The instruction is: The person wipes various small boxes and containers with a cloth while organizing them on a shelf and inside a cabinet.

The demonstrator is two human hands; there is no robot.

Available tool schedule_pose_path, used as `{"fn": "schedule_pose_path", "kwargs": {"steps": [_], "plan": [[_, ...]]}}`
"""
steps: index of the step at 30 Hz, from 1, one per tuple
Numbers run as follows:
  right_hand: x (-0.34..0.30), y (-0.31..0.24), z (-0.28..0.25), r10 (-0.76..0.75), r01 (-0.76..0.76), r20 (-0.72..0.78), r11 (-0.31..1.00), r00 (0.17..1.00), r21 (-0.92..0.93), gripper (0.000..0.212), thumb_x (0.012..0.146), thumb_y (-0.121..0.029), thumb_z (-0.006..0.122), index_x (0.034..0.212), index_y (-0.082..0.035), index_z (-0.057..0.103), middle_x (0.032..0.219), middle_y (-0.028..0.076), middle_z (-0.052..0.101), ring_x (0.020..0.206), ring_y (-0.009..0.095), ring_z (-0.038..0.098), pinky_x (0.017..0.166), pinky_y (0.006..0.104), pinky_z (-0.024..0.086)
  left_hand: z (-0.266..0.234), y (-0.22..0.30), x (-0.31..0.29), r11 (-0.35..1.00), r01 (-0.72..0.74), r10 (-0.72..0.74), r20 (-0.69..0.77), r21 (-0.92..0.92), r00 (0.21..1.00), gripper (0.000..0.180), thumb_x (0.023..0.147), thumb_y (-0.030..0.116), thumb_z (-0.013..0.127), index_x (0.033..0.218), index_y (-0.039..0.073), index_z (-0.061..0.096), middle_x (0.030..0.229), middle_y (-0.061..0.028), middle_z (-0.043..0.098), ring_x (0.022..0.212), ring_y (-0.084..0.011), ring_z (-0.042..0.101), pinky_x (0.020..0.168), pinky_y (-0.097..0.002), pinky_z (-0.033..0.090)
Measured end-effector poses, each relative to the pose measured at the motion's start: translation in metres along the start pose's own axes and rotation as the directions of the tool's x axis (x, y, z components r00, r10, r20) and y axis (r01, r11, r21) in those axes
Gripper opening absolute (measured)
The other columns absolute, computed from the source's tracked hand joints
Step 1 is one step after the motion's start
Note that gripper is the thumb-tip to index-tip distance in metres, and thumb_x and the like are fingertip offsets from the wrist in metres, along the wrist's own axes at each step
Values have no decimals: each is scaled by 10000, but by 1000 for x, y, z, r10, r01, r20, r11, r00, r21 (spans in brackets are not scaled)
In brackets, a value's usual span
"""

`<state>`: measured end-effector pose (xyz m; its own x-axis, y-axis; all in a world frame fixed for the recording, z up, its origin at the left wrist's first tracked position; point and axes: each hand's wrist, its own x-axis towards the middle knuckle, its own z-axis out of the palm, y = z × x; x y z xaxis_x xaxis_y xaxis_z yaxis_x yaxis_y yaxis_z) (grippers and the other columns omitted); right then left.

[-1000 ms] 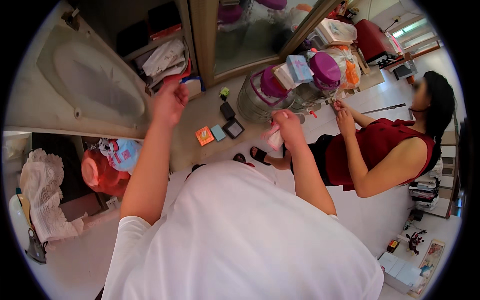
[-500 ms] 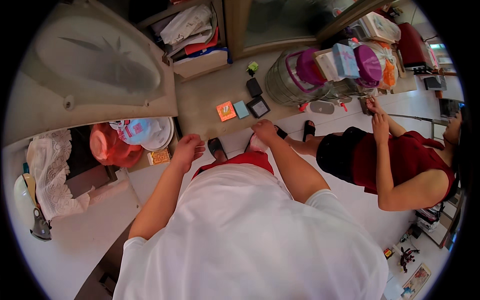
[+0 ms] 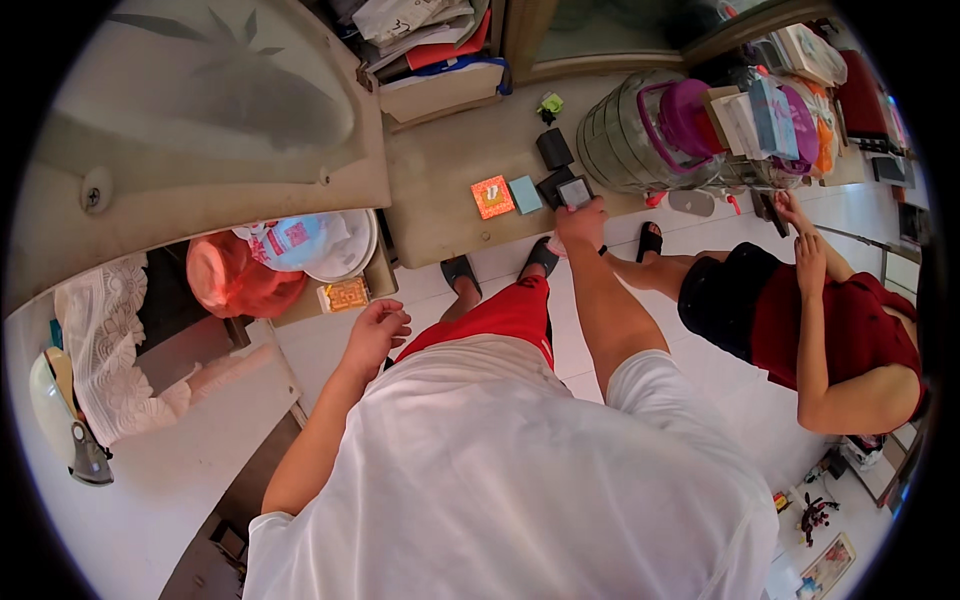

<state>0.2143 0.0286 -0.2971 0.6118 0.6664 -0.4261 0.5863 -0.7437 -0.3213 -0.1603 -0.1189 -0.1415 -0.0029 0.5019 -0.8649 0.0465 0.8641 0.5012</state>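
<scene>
My right hand [image 3: 581, 226] is at the front edge of the tan counter [image 3: 430, 215], its fingers closed on a small black square box [image 3: 575, 192] with a grey face. A dark square piece [image 3: 551, 186] lies right beside it; whether the two are joined, I cannot tell. A bit of something pale pink [image 3: 557, 245] shows under my right palm. Close by sit a plain black box [image 3: 554, 149], a light-blue square [image 3: 524, 195] and an orange patterned square packet [image 3: 492, 197]. My left hand [image 3: 378, 332] hovers in front of my body, fingers loosely bent and holding nothing.
Behind the boxes stands a small green figure [image 3: 550, 104]. A large glass jar with a purple lid [image 3: 650, 130] is to the right. A person in dark red [image 3: 780, 320] stands at the right. A frosted glass door panel [image 3: 230, 110] fills the upper left, above red plastic bags [image 3: 240, 280].
My right hand has moved forward and right, from above my leg to the grey-faced box, and taken hold of it. A dark piece now shows beside that box. My view has shifted slightly.
</scene>
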Motion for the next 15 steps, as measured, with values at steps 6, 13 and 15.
{"fn": "schedule_pose_path", "kwargs": {"steps": [6,13,15], "plan": [[-48,-22,15,-189,190,63,982,980,-19,712,805,-361,685,1370,-12,428,1320,266,552,1185,449,592,965,509,513,-9,0,4,1000,-9,8,14,21,1000,299,967,210,614,1226,77,548,1103,-81,663,960,-185,645,837,-330,521],[-45,-35,34,-224,223,14,973,974,65,778,820,-339,699,1446,-42,347,1358,275,495,1123,443,633,915,512,541,-7,12,3,998,-44,43,23,36,999,307,968,203,625,1222,43,565,1079,-86,678,942,-186,659,815,-323,524],[-22,-23,28,-202,204,-37,976,979,78,861,808,-341,725,1499,-48,302,1405,278,460,1135,439,633,917,503,543,-7,14,1,998,-47,47,-1,50,999,306,970,201,623,1224,41,563,1074,-84,677,939,-187,660,812,-322,526]]}}
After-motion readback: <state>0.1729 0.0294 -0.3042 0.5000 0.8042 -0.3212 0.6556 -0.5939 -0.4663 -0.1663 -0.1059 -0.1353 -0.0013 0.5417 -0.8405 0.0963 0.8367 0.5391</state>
